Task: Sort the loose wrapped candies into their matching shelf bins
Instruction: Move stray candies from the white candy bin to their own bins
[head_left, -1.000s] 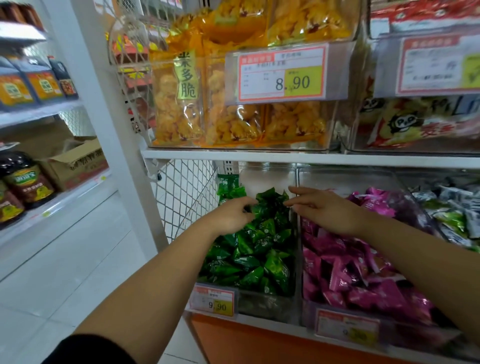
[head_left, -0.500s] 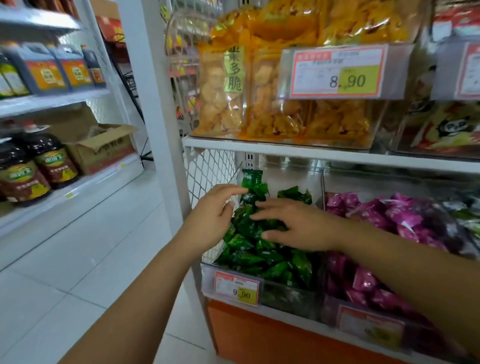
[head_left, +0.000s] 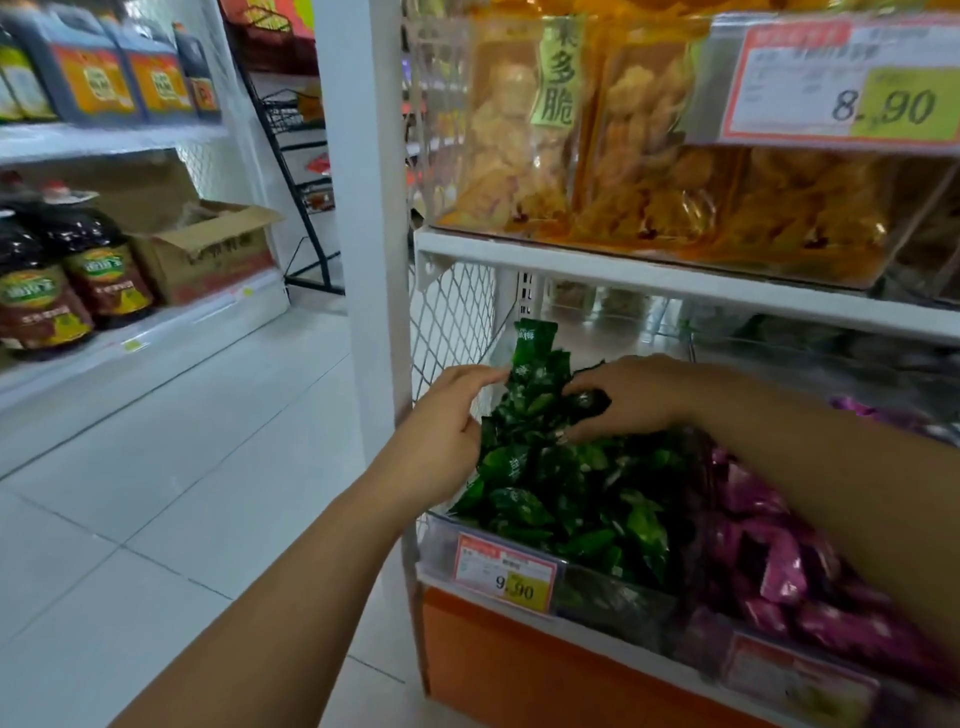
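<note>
Standing beside this person, I see both hands at the heap of green candies (head_left: 561, 493) that fills the leftmost clear bin (head_left: 441, 535) on the lower shelf. The left hand (head_left: 447, 431) lies with its fingers fairly straight, pressing the heap's left flank by the wire mesh (head_left: 452, 317) and holding nothing that I can make out. The right hand (head_left: 639, 395) curls over the top, thumb below and fingers above, closed round a small clump of wrappers. The heap stands well above the bin's low front wall, so I'd judge that a shove from either hand could send pieces sliding over it to the floor. The pink candies (head_left: 769, 545) in the next bin (head_left: 711, 644) lie right against the green, and the right forearm crosses them; dragging that arm back could pull pink pieces over, or green ones the other way. By my count: two hands, two candy bins clearly in view, and green and pink pieces too many and too blurred to number. There is one readable 9.90 tag (head_left: 506, 571), one blurred tag on the pink bin, one 8.90 tag (head_left: 841, 83) above, and one cardboard box (head_left: 208, 249) across the aisle.
</note>
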